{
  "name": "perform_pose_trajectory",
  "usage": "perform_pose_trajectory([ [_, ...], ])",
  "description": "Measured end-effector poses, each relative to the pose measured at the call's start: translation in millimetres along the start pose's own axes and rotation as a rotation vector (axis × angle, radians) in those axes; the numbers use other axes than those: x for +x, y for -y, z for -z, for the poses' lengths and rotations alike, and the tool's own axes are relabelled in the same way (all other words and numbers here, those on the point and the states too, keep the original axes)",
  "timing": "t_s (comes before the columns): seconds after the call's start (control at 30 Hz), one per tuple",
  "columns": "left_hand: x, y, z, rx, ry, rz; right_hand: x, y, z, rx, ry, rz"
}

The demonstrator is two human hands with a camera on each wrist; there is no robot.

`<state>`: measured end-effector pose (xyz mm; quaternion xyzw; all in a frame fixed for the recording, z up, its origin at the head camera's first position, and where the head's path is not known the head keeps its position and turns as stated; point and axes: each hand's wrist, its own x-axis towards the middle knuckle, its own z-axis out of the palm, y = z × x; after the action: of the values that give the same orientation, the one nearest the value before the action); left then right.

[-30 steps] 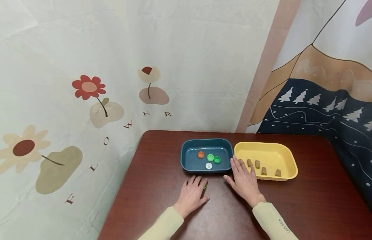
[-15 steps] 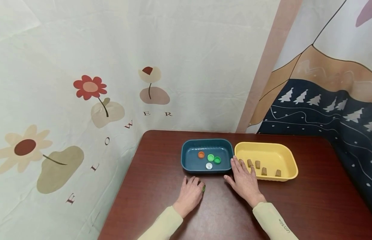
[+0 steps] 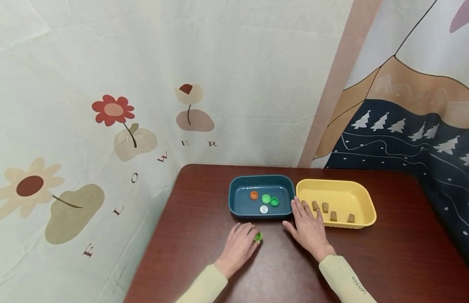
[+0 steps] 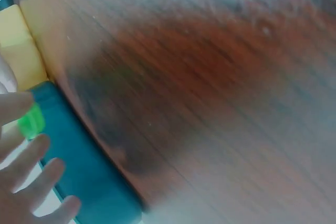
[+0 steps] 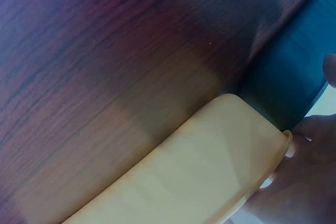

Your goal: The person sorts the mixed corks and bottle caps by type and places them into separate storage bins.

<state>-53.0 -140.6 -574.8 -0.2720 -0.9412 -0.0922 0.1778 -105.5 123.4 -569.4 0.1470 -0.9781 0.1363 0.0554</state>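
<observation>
My left hand (image 3: 239,244) pinches a small green bottle cap (image 3: 258,237) at its fingertips, just in front of the dark teal tray (image 3: 234,198). The left wrist view shows that green cap (image 4: 31,121) held in my fingers beside the teal tray (image 4: 79,166). In the teal tray lie an orange cap (image 3: 253,195), two green caps (image 3: 270,200) and a white cap (image 3: 263,209). My right hand (image 3: 308,227) lies flat with straight fingers on the near left corner of the yellow tray (image 3: 364,206). The right wrist view shows my fingertips (image 5: 310,145) at the yellow tray's (image 5: 199,177) rim.
Several brown corks (image 3: 325,207) stand in the yellow tray. Both trays sit side by side on a dark red wooden table (image 3: 389,252). Printed cloth hangs behind and to the left (image 3: 105,126) and right (image 3: 408,126) of the table.
My left hand's fingers curled over the green cap on the table and now hold it lifted at the fingertips. My right hand has stayed on the yellow tray.
</observation>
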Motion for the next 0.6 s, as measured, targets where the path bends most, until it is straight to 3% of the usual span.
perform_pose_trajectory([
  [0.33, 19.7, 2.4, 12.7, -0.151, -0.240, 0.016, 0, 0, 1, 0.004, 0.000, -0.008],
  [0.43, 27.6, 5.2, 15.6, -0.180, -0.284, 0.045, 0, 0, 1, 0.006, 0.002, -0.008],
  [0.6, 39.5, 9.6, 20.2, -0.240, -0.298, 0.117, 0, 0, 0, 0.012, 0.004, -0.008],
])
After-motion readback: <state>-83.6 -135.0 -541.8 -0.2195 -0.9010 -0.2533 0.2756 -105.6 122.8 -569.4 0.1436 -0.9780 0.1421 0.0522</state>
